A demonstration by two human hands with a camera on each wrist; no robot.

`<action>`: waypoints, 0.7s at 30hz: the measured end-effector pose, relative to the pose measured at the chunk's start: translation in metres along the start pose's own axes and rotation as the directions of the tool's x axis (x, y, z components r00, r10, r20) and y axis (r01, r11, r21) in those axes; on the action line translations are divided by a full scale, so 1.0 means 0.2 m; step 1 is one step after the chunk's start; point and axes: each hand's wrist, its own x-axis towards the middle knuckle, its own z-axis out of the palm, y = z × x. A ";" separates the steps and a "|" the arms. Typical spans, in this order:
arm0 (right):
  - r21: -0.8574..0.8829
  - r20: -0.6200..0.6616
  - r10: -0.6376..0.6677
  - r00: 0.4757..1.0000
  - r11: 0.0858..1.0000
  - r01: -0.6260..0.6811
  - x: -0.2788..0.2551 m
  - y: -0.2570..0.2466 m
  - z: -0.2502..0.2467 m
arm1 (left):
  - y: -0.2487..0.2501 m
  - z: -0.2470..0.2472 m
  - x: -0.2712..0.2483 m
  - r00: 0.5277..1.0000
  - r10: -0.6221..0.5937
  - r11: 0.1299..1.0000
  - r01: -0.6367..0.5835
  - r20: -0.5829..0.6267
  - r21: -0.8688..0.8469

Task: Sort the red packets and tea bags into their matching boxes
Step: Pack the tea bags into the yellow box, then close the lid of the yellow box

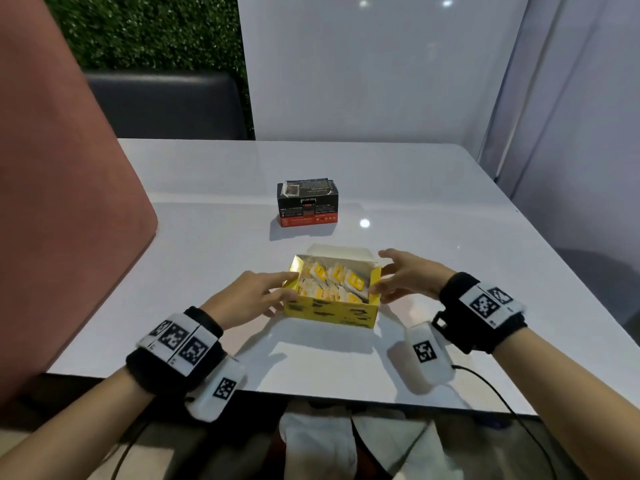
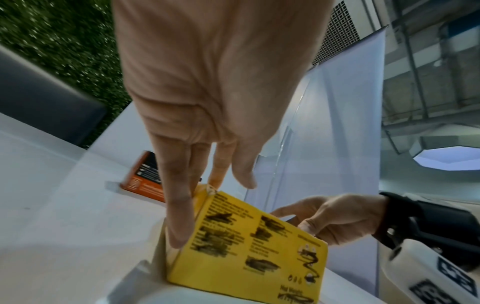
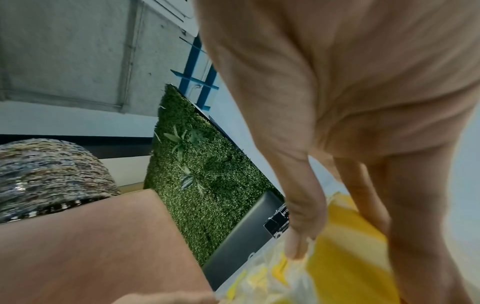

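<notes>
An open yellow box (image 1: 329,313) stands on the white table (image 1: 207,237) close to the front edge. Its lid flap is folded back, and several yellow and white tea bags (image 1: 332,282) lie packed inside. My left hand (image 1: 277,292) presses straight fingers flat against the box's left end (image 2: 246,246). My right hand (image 1: 391,275) grips the right wall, with the thumb over the rim touching the tea bags (image 3: 262,277) and the fingers down the outside. A black and red box (image 1: 307,206) stands apart behind it. No loose packets are in view.
A pink-brown panel (image 1: 69,202) rises along the table's left side. A dark seat back (image 1: 166,105) and a white partition (image 1: 381,71) stand beyond the far edge. Cables (image 1: 502,393) hang from my wrist units over the table's front edge.
</notes>
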 end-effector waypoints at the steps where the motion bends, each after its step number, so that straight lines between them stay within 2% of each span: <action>1: -0.034 0.023 0.012 1.000 0.999 -0.011 0.03 -0.01 0.00 | -0.02 -0.01 0.00 1.000 -0.011 0.999 0.011 -0.024 -0.030; 4: -0.089 0.048 0.019 0.999 0.996 -0.014 0.11 -0.01 -0.01 | -0.04 -0.02 0.00 0.992 -0.022 0.993 0.007 -0.123 -0.118; 6: 0.014 0.020 -0.013 1.000 1.000 0.012 0.14 -0.01 -0.02 | -0.04 -0.01 0.00 0.986 -0.021 0.988 -0.005 -0.167 -0.153; 10: 0.262 -0.151 -0.131 0.980 0.950 0.168 0.20 0.01 -0.01 | -0.01 0.02 0.02 0.985 -0.020 0.979 -0.016 -0.172 -0.202; 12: 0.299 -0.246 -0.173 0.954 0.922 0.245 0.20 0.00 0.00 | 0.00 0.04 0.02 0.984 -0.017 0.978 -0.021 -0.179 -0.206; 17: 0.240 -0.345 -0.353 0.870 0.863 0.445 0.13 -0.03 0.00 | -0.01 0.08 0.02 0.974 0.001 0.984 -0.040 -0.226 -0.171; 19: 0.120 -0.299 -0.470 0.830 0.845 0.521 0.09 -0.04 -0.01 | -0.02 0.07 0.03 0.968 0.012 0.992 -0.043 -0.249 -0.119; 21: -0.037 -0.198 -0.576 0.793 0.813 0.581 0.03 -0.03 -0.03 | -0.03 0.05 0.04 0.977 -0.002 0.992 -0.024 -0.212 -0.120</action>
